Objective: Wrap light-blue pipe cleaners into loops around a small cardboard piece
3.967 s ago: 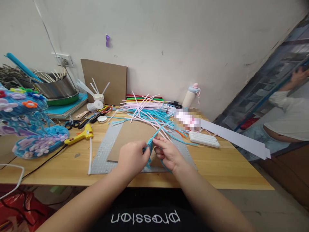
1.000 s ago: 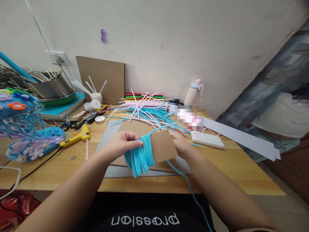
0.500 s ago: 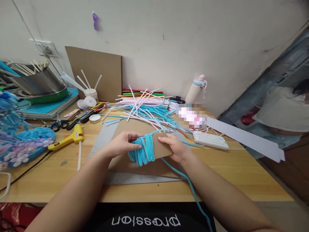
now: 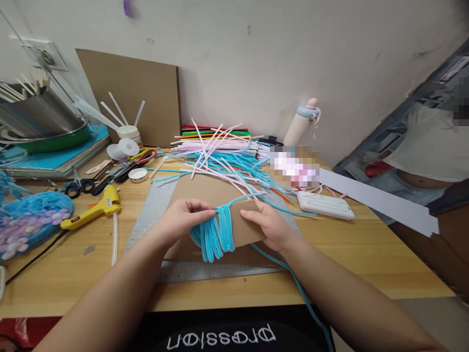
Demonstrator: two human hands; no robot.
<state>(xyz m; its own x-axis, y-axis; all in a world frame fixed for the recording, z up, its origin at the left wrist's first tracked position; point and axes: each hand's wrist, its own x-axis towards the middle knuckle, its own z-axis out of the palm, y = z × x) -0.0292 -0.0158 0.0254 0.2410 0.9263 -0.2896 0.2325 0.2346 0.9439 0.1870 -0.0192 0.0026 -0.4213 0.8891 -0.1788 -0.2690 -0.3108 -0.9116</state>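
Note:
Loops of blue chenille stem [image 4: 216,237] hang round a small piece of brown cardboard [image 4: 247,227]. My left hand [image 4: 188,217] is closed, thumb and fingers pinching the loops at their top left. At the cardboard's right end, my right hand [image 4: 269,225] grips it with the thumb on the front face and the fingers behind. A thin blue end sticks out at the upper right of the loops. A long blue strand [image 4: 306,291] runs from behind the cardboard, past my right forearm, and over the table edge. Beneath my hands lies a larger cardboard sheet [image 4: 208,188].
Pink and blue chenille stems [image 4: 220,161] are heaped at the back. A yellow glue gun [image 4: 93,210], scissors [image 4: 78,186] and a blue flowered piece [image 4: 36,220] lie left. Rightward are a white power bank [image 4: 325,205], a bottle [image 4: 300,122] and a person [image 4: 421,142].
The blue loops hang lower and fan out more at the bottom left. My left fingers now pinch their top edge. My right hand keeps its hold, and the camera view has shifted slightly.

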